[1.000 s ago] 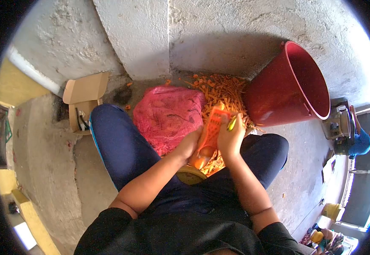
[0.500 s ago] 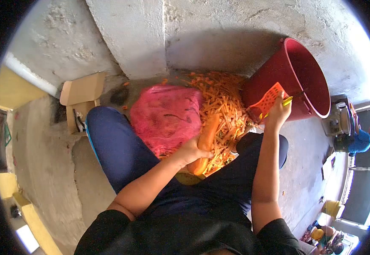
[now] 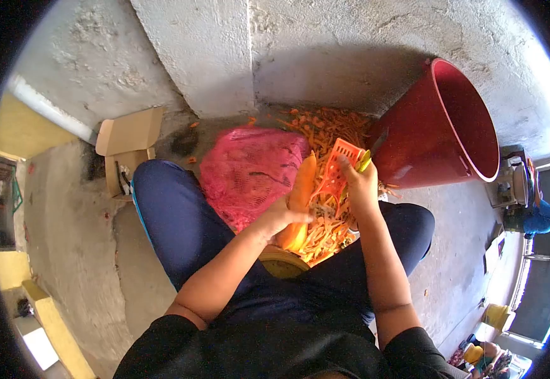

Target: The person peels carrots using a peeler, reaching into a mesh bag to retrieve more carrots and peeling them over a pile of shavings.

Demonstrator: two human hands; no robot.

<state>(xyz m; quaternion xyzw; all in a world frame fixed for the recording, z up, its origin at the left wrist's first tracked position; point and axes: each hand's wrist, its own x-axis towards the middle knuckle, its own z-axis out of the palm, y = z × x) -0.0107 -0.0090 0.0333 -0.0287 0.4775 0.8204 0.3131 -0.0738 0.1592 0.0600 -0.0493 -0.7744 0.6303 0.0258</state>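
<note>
Nearby: red bucket (image 3: 439,126), pink sack (image 3: 250,170) — peel heap (image 3: 325,126).

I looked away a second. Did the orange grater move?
Yes. The grater in the right hand came back from the bucket toward the carrot.

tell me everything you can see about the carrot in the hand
The carrot is long, smooth and bright orange, with no green top showing. It stands nearly upright in the picture, tip pointing away from the person, over the heap of orange peelings. The left hand grips its lower part, hiding that end. An orange grater-like tool, held by the right hand, lies close beside its upper half; whether they touch cannot be told. A pink mesh sack sits just to its left.
</note>
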